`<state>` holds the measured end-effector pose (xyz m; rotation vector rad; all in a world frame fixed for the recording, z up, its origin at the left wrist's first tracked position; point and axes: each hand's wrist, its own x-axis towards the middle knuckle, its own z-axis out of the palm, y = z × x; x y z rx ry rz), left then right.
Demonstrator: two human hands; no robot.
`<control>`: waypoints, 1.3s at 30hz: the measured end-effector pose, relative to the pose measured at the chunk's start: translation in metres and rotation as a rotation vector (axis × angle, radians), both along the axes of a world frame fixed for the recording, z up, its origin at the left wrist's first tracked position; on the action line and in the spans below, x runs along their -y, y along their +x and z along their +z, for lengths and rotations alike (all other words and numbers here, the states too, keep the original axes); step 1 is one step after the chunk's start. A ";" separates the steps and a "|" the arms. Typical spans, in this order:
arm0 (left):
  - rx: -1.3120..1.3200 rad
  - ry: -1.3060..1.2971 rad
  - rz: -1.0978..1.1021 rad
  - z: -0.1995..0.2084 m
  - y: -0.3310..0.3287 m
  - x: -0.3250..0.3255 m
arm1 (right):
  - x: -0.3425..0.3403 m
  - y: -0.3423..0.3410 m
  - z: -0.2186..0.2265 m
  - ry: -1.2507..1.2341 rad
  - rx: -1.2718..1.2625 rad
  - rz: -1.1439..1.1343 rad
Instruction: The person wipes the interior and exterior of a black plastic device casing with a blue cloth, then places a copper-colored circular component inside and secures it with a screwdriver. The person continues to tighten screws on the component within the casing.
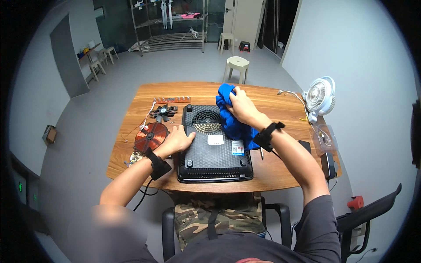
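A black induction cooker housing point(199, 151) lies upside down on the wooden table, its round fan grille, labels and rubber feet facing up. My left hand point(177, 140) grips its left edge, thumb on top and fingers along the side. Bunched in my right hand point(241, 105) is a blue cloth point(230, 122), which hangs over the right part of the housing. The cloth covers the far right corner. Left of the housing lie a copper induction coil point(151, 136), a black fan point(163, 112) and a narrow orange circuit board point(173, 100).
A small circuit board point(136, 158) lies beyond my left wrist. On the table's right side are a white fan point(319, 97), a clear tray point(324, 138) with wires and a black box point(327, 165). A stool point(237, 64) stands behind the wooden table point(272, 98).
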<state>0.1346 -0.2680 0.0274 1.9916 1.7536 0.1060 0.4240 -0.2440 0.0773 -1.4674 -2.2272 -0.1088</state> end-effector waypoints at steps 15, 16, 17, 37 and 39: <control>0.272 -0.191 0.041 0.004 -0.011 -0.003 | -0.060 0.027 -0.082 -0.422 0.087 -0.053; 0.330 -0.221 0.057 0.006 -0.012 -0.001 | -0.058 0.028 -0.082 -0.421 0.075 -0.053; 0.343 -0.271 0.056 0.010 -0.013 -0.002 | -0.056 0.029 -0.080 -0.419 0.058 -0.055; -0.201 -0.110 -0.629 -0.002 0.003 0.027 | -0.066 0.035 -0.088 -0.417 -0.042 -0.038; -0.231 -0.081 -0.646 -0.007 0.006 0.026 | -0.070 0.046 -0.098 -0.327 -0.096 0.050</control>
